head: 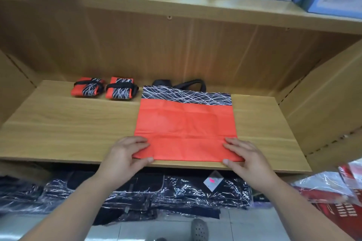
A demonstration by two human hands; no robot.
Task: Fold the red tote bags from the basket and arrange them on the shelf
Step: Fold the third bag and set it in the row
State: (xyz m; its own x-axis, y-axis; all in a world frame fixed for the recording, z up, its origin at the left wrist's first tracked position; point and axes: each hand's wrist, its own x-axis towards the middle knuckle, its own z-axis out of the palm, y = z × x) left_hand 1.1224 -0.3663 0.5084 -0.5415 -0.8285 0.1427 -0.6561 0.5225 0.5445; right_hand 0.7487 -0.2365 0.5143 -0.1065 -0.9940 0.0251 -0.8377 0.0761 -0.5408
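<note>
Tote bag (186,123) lies flat on shelf (68,123), both hands' grips pinching its near corners.

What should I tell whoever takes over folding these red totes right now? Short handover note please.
Left hand pinches the near left corner of the flat red tote bag; right hand pinches the near right corner.
The bag lies spread on the shelf, black patterned band and handles toward the back.
Done: two folded bundles sit side by side at the back left.
Left: fold this bag, wrap it, set it beside them. The basket is not in view.
</note>
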